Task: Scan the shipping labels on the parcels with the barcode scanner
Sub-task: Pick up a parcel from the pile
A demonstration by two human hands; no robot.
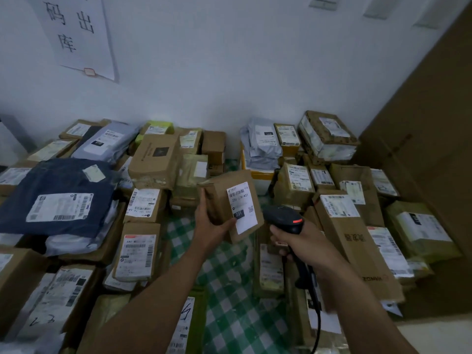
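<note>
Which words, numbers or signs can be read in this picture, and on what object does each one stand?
"码", "出", "库": paper sheet on the wall.
"231", then "K01", with the middle blurred; "231" again, white on black: shipping label of the small box held by the left hand.
"4-3", handwritten: white sticker on a brown box.
Other parcel labels: too small or blurred.

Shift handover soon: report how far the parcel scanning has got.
Done: cannot be told; nothing marks scanned parcels. In hand: the left hand holds a small box, its label turned toward the scanner in the right hand. Left: possibly the many labelled parcels lying around.
</note>
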